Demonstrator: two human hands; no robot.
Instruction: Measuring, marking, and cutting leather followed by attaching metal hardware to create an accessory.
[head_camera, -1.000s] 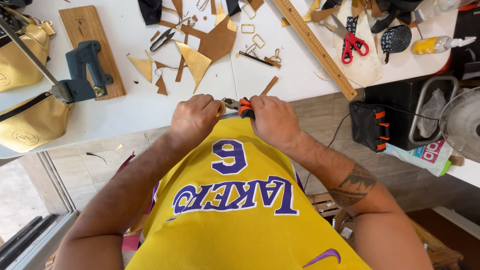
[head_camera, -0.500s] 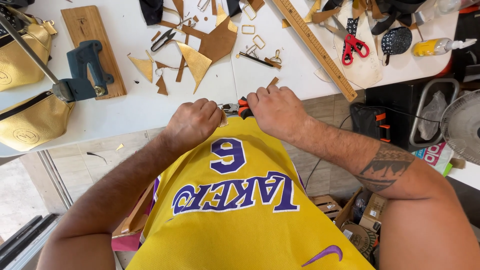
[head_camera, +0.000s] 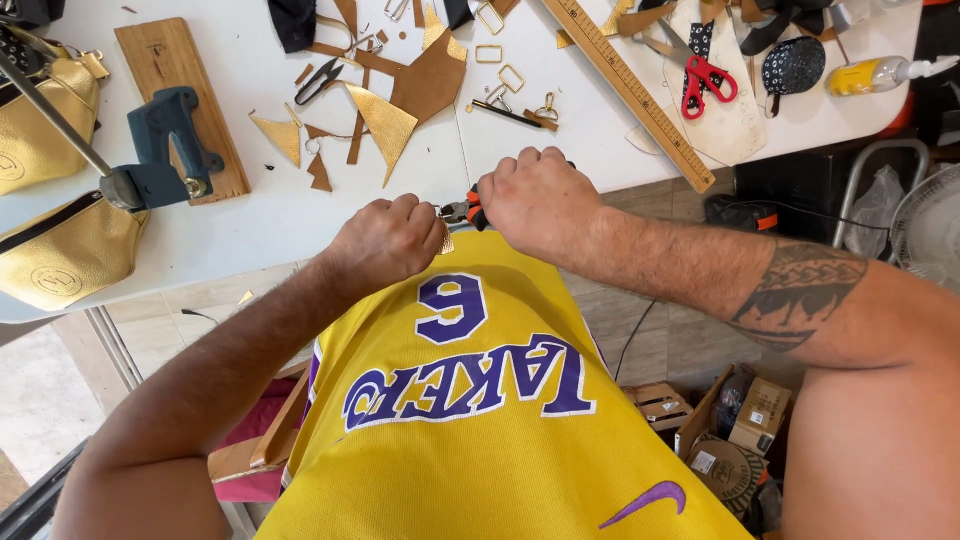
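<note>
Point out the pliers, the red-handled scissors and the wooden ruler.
pliers (head_camera: 462, 211), head view, on the head beside the orange handle.
red-handled scissors (head_camera: 708, 82), head view, on the red handles.
wooden ruler (head_camera: 628, 88), head view, mid-length.

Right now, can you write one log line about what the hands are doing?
left hand: pinching small gold piece | right hand: gripping red-handled pliers | where: white table edge | nearby: gold leather scraps

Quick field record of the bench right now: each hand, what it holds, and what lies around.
left hand: closed on a small gold piece at the table edge
right hand: gripping pliers with red-black handles; the tips meet the gold piece
behind hands: gold and brown leather scraps, metal rings, black snips
left side: gold bags, wooden board
right side: wooden ruler, red scissors, yellow bottle
</note>
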